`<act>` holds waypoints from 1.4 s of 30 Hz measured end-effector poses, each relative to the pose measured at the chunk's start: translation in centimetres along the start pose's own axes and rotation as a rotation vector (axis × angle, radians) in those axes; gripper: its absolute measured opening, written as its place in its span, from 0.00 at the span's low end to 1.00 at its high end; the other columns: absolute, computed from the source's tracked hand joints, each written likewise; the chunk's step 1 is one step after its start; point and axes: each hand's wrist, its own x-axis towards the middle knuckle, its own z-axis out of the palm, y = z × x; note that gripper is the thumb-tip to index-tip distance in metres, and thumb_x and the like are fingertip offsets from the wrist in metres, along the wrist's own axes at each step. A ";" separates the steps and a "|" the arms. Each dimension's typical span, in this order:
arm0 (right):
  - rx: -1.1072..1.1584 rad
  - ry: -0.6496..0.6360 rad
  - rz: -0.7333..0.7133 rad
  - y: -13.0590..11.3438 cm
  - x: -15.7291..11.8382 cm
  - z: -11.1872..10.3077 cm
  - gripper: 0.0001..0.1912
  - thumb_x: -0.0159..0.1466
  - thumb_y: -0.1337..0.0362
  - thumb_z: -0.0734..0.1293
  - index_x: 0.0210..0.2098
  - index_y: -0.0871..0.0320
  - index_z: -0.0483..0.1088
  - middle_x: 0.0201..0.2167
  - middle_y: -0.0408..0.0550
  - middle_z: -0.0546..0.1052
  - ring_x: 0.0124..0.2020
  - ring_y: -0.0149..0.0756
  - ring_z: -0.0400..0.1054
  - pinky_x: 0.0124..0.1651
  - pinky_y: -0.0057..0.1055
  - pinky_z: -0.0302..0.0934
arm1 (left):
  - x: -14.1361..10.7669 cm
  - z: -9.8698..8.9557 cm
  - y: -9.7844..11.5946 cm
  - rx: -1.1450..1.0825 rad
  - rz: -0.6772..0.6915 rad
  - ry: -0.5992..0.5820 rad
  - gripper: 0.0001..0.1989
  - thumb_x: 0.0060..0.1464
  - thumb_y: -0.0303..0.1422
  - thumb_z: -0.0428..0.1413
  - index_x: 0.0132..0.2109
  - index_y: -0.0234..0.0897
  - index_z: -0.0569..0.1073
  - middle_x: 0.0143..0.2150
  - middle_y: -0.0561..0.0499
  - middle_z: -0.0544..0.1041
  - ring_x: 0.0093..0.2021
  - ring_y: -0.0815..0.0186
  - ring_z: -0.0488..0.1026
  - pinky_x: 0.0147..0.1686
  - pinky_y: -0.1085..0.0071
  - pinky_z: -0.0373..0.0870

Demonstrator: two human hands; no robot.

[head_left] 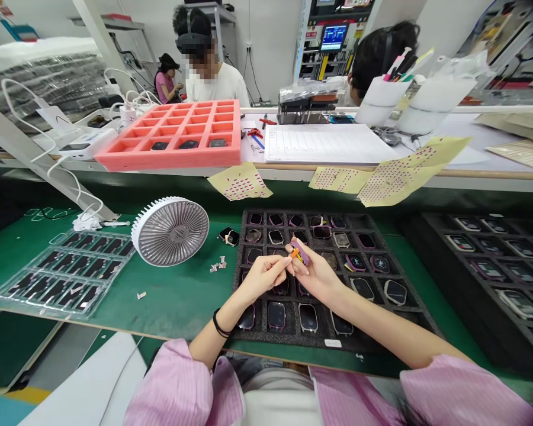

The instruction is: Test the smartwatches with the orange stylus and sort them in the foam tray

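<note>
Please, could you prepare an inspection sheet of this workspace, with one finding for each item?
Surface: green tabletop, bearing a black foam tray of watch-like devices.
Job's things: purple piece and small orange piece, held above the tray.
Clutter: small white scraps left of the tray; fan nearby.
Hands: left hand pinches the orange piece; right hand holds the purple piece.
Cables: white cables by the left post.
Surroundings: pink foam tray on the raised shelf; person in white beyond.
</note>
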 end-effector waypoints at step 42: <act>-1.808 0.609 -0.442 -12.9 1.6 -18.2 0.22 0.59 0.42 0.63 0.34 0.56 0.63 0.24 0.48 0.72 0.26 0.41 0.67 0.33 0.38 0.61 | -6.3 -10.1 -2.5 0.932 -0.313 0.639 0.13 0.57 0.43 0.49 0.31 0.40 0.65 0.24 0.52 0.69 0.26 0.62 0.68 0.27 0.73 0.55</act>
